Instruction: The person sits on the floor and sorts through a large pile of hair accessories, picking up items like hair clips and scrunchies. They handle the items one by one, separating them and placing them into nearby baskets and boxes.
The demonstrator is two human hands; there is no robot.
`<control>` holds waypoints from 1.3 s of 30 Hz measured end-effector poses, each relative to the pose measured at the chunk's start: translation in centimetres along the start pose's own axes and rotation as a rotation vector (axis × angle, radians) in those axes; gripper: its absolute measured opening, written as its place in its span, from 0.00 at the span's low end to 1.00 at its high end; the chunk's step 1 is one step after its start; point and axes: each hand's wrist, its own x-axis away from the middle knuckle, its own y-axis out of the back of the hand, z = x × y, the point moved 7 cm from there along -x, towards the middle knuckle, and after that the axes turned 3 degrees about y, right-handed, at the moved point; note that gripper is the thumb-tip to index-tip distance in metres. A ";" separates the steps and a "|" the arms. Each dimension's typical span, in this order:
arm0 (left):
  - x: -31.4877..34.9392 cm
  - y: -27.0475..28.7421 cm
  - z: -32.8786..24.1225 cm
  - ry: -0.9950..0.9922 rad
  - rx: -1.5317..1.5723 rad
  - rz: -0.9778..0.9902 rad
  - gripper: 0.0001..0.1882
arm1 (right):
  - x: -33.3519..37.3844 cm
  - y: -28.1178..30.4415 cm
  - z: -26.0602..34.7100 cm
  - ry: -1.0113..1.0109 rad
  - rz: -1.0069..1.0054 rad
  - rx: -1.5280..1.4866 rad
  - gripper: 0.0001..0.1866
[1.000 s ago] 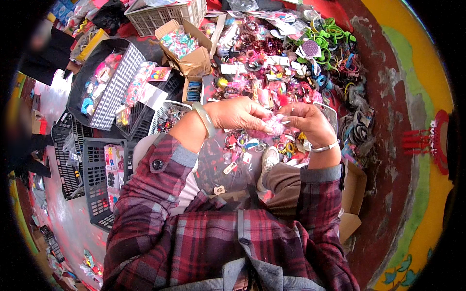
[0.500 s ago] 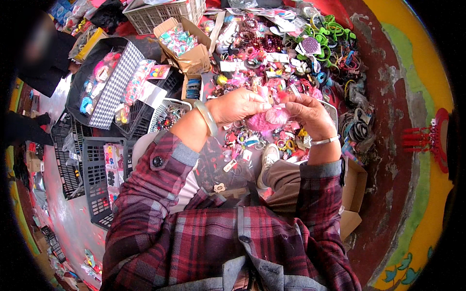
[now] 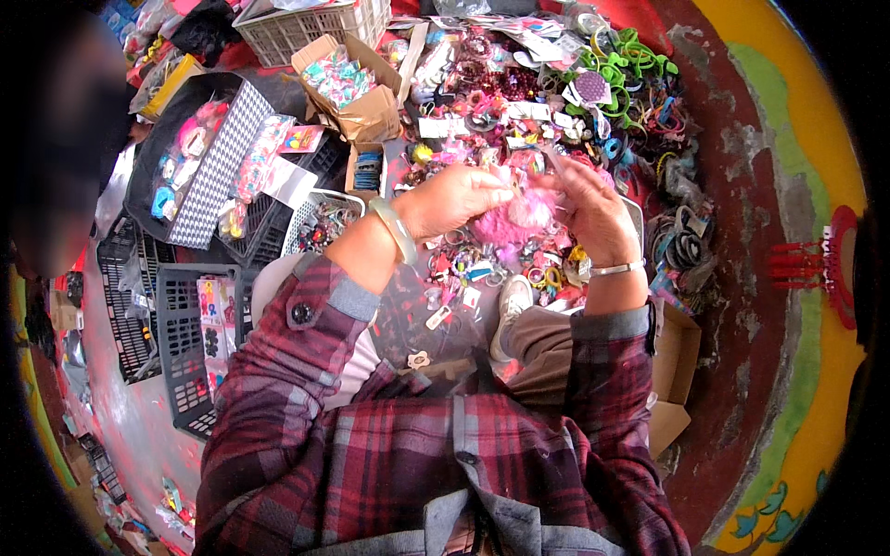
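My left hand (image 3: pixel 452 201) is closed in a pinch on the upper left edge of a fluffy pink pompom piece (image 3: pixel 501 228), which hangs over the heap. A lighter pink tuft (image 3: pixel 531 211) shows on its right side. My right hand (image 3: pixel 601 221) is beside it on the right, fingers bent toward the left hand and slightly blurred. A thin pale strip (image 3: pixel 554 162) shows at its fingertips; I cannot make out what it is. Below and behind both hands spreads a heap of small hair accessories (image 3: pixel 482 120).
Green bands (image 3: pixel 630 60) lie at the heap's far right. On the left stand a carton of small packets (image 3: pixel 385 107), a white basket (image 3: pixel 295 232), a houndstooth-sided box (image 3: pixel 221 162) and a dark crate (image 3: pixel 181 361). An open carton (image 3: pixel 681 361) sits by my right arm. A blurred person is far left.
My right hand's fingers have lifted and turned upward, with the pale strip at their tips. The left hand has barely moved. At far left the other person has come further into view.
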 end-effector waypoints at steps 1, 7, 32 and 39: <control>-0.4 0.6 0.6 -0.032 0.088 -0.055 0.14 | 0.1 0.3 0.2 -0.031 -0.073 -0.091 0.19; -0.6 2.7 0.3 -0.198 0.056 -0.329 0.15 | 0.1 -1.9 -1.8 -0.087 0.030 -0.160 0.25; 0.1 1.6 -0.9 -0.122 0.221 -0.370 0.12 | 0.9 -3.5 -0.2 0.200 -0.126 0.060 0.13; 0.5 0.8 -1.3 -0.016 0.719 -0.306 0.07 | 0.8 -3.3 -1.0 0.111 -0.123 -0.207 0.10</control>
